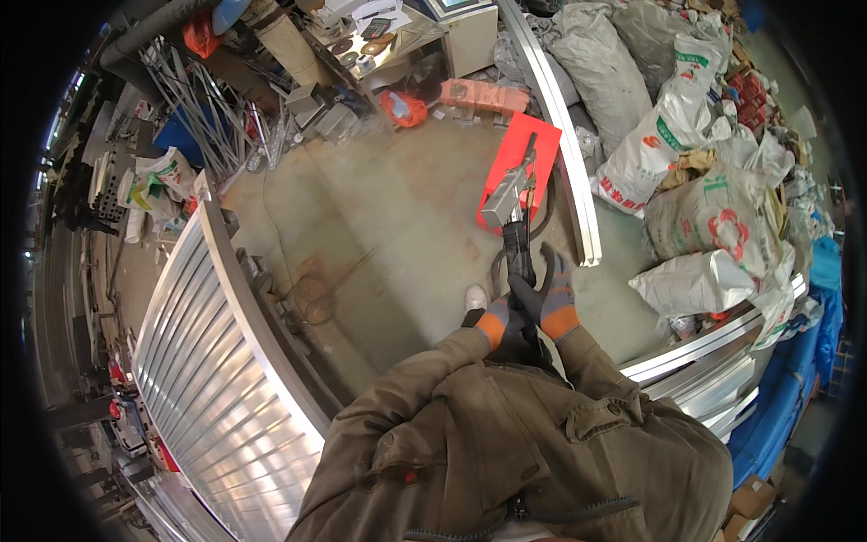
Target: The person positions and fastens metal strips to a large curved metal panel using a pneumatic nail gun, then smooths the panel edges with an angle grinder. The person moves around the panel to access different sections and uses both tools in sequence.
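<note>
Stacked aluminium profiles [217,388] left of floor. Left hand [498,318] and right hand [553,303], both gloved, wrapped around 1 black-handled power tool [513,212], nose above red sheet [521,167]. Tool raised, apparently not yet applied. Sacks [713,208] right.

Both gloved hands, left hand [495,325] and right hand [553,303], grip a power tool [513,212] over the concrete floor [397,217].

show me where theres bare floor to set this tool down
The widest bare concrete floor lies between the stacked aluminium profiles on the left and the red sheet ahead. Right of the long curved rail, filled sacks crowd the ground; the far workbench edge is cluttered.
</note>
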{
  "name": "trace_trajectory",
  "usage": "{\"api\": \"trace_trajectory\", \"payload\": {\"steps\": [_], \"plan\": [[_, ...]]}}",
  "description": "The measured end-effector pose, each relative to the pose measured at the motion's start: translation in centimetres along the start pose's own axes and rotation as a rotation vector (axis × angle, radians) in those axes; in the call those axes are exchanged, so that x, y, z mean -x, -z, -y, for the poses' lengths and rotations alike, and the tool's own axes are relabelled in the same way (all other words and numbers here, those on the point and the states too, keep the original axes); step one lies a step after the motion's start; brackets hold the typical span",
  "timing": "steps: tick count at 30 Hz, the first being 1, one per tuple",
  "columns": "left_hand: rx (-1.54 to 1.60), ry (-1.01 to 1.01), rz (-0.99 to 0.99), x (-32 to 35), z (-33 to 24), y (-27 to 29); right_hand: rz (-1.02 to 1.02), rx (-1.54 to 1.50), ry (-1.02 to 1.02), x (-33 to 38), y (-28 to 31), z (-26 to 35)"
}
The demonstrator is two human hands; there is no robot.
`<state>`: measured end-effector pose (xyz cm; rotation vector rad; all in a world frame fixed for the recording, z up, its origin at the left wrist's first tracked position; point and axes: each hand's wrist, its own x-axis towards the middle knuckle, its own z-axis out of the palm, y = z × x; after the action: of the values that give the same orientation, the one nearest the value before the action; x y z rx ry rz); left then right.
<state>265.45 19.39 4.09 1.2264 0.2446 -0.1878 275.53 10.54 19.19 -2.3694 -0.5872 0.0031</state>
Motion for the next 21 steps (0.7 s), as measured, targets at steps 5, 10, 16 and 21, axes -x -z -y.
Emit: {"api": "trace_trajectory", "payload": {"steps": [5, 10, 16, 21], "plan": [[0.028, 0.213, 0.137, -5.6, -5.4, 5.1, 0.53, -0.601, -0.457, -7.4, -2.3, -1.0], [-0.711, 0.124, 0.496, -11.4, -11.9, 12.2, 0.414, -0.689, -0.609, -13.2, -7.7, -2.7], [-1.072, 0.362, 0.139, -13.0, -8.1, 33.4, 0.238, -0.575, -0.85, -18.5, -19.9, -6.2], [-0.78, 0.79, 0.066, -6.8, -10.9, 59.1, 0.293, -0.24, -0.919, -21.3, -28.8, -8.8]]}}
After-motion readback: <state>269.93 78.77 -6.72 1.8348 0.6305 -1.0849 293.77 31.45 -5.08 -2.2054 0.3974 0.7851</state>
